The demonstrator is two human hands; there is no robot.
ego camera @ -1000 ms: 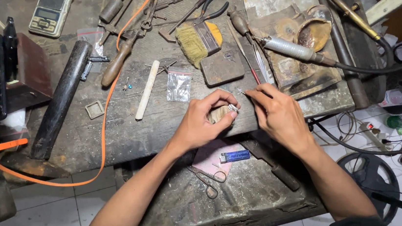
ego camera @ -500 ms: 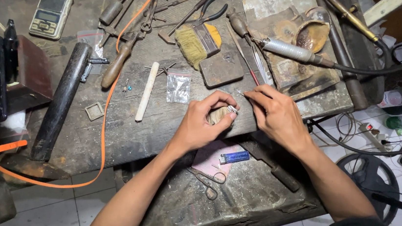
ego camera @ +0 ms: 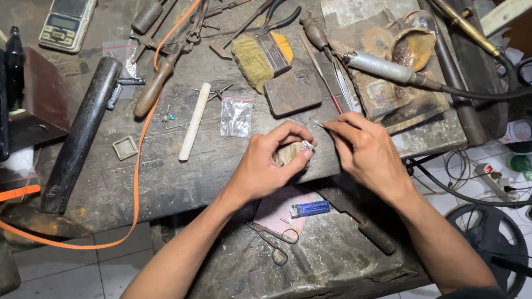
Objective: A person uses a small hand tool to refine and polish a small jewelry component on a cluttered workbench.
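At the near edge of a cluttered worktop (ego camera: 152, 180), the left hand (ego camera: 267, 165) pinches a small silver ring (ego camera: 306, 145) against a wooden peg while the right hand (ego camera: 367, 153) grips a thin tool (ego camera: 319, 124), work seemingly midway.

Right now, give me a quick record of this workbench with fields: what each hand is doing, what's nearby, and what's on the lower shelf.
left hand: pinches a small silver ring against a wooden peg
right hand: holds a thin metal tool toward the ring
nearby: brush, clear plastic bag, white stick
lower shelf: blue lighter, scissors
far left corner: pocket scale
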